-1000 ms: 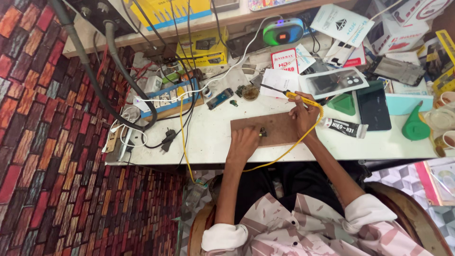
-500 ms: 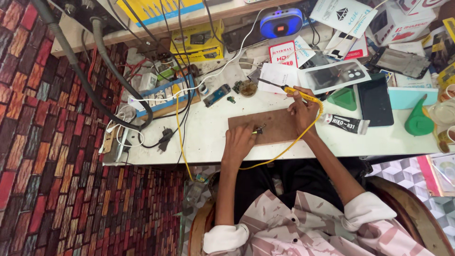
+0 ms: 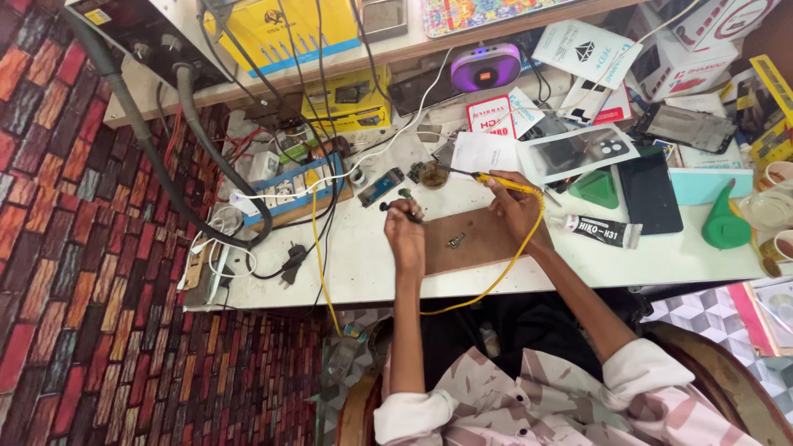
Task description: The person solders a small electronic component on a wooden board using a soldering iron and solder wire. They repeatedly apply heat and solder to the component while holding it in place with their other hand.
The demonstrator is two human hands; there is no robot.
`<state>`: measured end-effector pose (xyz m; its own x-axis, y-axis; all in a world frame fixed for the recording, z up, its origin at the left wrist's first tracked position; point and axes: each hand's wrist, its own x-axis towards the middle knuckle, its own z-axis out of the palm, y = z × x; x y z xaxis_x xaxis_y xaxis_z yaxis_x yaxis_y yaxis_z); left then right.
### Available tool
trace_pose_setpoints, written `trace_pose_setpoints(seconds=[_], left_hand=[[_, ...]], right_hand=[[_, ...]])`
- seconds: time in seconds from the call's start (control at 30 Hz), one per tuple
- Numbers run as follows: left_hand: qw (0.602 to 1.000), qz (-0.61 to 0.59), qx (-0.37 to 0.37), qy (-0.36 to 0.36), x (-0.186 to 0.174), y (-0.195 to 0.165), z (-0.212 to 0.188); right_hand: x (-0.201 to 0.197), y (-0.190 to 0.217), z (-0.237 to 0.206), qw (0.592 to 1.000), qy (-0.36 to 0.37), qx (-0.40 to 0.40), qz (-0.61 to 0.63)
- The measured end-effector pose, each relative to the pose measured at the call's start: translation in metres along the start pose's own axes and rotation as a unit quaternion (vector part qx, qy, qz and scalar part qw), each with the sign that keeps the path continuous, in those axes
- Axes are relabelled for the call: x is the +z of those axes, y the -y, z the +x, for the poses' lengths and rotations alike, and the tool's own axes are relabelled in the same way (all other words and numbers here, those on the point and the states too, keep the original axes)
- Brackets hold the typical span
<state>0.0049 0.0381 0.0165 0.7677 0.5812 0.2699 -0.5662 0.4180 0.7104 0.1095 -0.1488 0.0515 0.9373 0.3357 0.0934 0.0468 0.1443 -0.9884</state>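
Both hands work over a brown wooden board (image 3: 487, 239) lying near the front edge of the white surface (image 3: 363, 264), a little right of the frame's centre. Closed around a yellow soldering iron (image 3: 505, 185), the right hand (image 3: 514, 206) sits at the board's upper right corner, wrist bent, with the iron's dark tip pointing left toward a small round tin (image 3: 432, 174). From the handle a yellow cord (image 3: 496, 281) loops down over the surface's front edge. At the board's upper left corner the left hand (image 3: 405, 235) is curled narrowly around a small dark tool (image 3: 402, 212); what kind of tool it is cannot be told. Both forearms run straight up from the lower centre of the frame, sleeves rolled at the elbows. A small metal part (image 3: 456, 241) lies on the board between the hands. Bare room on the surface lies left of the board, toward a black plug (image 3: 291, 263), and along the front strip at the right. Behind the hands the surface is crowded: a blue power strip (image 3: 285, 192) at centre left, a white tube (image 3: 596, 230) just right of the right hand, a green wedge (image 3: 596, 190) and a dark phone (image 3: 648, 190) beyond it.
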Motion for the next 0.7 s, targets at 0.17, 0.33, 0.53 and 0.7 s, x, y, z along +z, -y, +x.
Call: trace_pose_setpoints(seconds=[0.17,0.33,0.53,0.7], left_hand=[[0.988,0.104,-0.055,-0.103,0.005,0.013,-0.006],[0.997,0.011,-0.016,-0.079,0.004,0.014,-0.009],[0.987,-0.018,-0.024,-0.157,0.004,0.010,0.003],[0.980,-0.080,-0.017,-0.179,-0.002,0.013,0.004]], right_hand=[[-0.001,-0.002,0.000,1.000,0.002,0.002,-0.006],[-0.003,-0.007,-0.007,1.000,0.004,-0.001,-0.031],[-0.007,-0.004,-0.007,1.000,-0.003,-0.019,-0.012],[0.000,0.009,-0.001,1.000,0.014,-0.025,0.004]])
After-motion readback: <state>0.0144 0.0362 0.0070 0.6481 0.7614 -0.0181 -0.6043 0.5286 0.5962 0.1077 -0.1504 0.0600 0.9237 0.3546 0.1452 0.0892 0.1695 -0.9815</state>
